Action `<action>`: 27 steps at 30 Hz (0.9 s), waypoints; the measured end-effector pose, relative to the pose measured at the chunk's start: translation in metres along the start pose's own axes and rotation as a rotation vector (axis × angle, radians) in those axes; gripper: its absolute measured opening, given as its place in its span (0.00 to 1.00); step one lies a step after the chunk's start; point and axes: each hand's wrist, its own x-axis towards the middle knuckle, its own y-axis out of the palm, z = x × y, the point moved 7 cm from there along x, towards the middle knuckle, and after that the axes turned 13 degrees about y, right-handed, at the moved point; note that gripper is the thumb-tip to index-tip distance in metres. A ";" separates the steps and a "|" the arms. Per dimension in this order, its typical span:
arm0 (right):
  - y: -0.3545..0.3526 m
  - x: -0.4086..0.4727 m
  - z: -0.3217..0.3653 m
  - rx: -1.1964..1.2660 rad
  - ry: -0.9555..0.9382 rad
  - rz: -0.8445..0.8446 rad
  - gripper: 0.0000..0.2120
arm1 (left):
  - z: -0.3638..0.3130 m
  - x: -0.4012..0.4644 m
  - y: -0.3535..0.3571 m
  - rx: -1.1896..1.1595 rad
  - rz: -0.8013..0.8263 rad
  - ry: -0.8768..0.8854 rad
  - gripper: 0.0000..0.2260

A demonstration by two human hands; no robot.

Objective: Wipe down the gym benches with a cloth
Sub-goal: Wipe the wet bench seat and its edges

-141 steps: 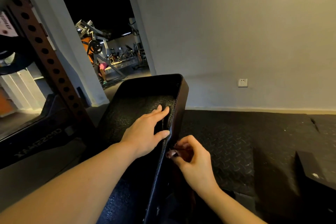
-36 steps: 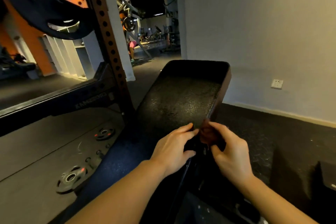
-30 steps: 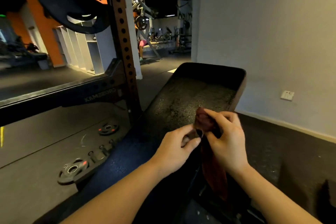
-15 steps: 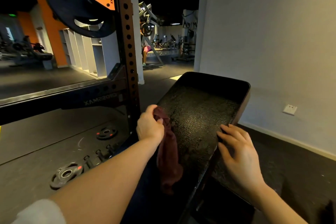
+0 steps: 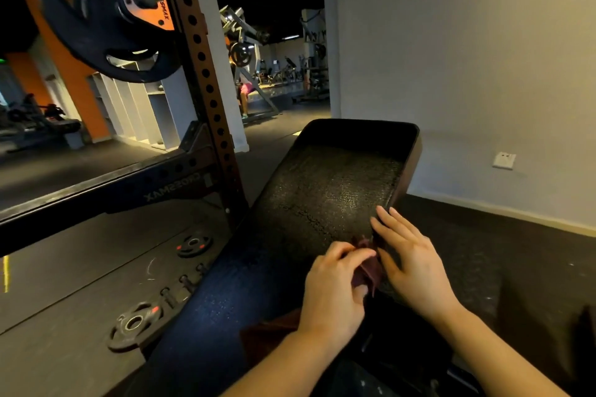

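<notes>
Pinching the cloth (image 5: 366, 271) in my left hand (image 5: 332, 292), I've moved it to the bench (image 5: 325, 190)'s right edge; my right hand (image 5: 411, 263) lies flat there. That edge comes next.

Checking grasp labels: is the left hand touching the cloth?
Touching. Head view shows left hand fingers pinching the dark red cloth on the bench pad.
</notes>
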 end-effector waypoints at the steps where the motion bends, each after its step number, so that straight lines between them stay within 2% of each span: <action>1: -0.001 -0.009 -0.004 0.022 0.039 -0.005 0.28 | -0.010 -0.008 0.005 0.000 0.032 0.032 0.24; 3: -0.005 -0.037 -0.017 0.144 0.177 -0.065 0.27 | -0.027 -0.025 0.015 0.014 0.112 0.100 0.23; 5: -0.003 -0.069 -0.032 0.400 0.348 -0.059 0.22 | -0.032 -0.036 0.017 0.017 0.084 0.122 0.22; 7: 0.005 -0.097 -0.035 0.735 0.489 0.058 0.18 | -0.029 -0.039 0.009 0.000 -0.040 0.092 0.22; 8: 0.011 -0.107 -0.032 0.868 0.524 0.140 0.19 | -0.027 -0.039 0.005 -0.031 -0.099 0.064 0.22; 9: 0.014 -0.115 -0.026 0.962 0.531 0.214 0.20 | -0.024 -0.039 0.003 -0.074 -0.136 0.036 0.22; 11: 0.015 -0.124 -0.013 1.042 0.495 0.292 0.22 | -0.027 -0.038 0.006 -0.187 -0.104 -0.001 0.24; 14: 0.007 -0.127 -0.013 1.097 0.485 0.219 0.22 | -0.032 -0.046 0.025 -0.508 0.077 -0.102 0.28; 16: 0.001 -0.126 -0.021 1.092 0.521 0.122 0.21 | -0.034 -0.055 0.029 -0.600 0.154 -0.130 0.30; 19: -0.001 -0.127 -0.036 1.002 0.605 0.001 0.21 | -0.020 -0.063 0.004 -0.465 0.022 -0.102 0.26; 22: 0.004 -0.133 -0.045 0.880 0.668 -0.056 0.21 | 0.007 -0.083 -0.026 -0.399 -0.078 -0.164 0.22; 27: 0.012 -0.114 -0.034 0.808 0.642 -0.167 0.22 | 0.028 -0.121 -0.031 -0.123 0.174 -0.125 0.25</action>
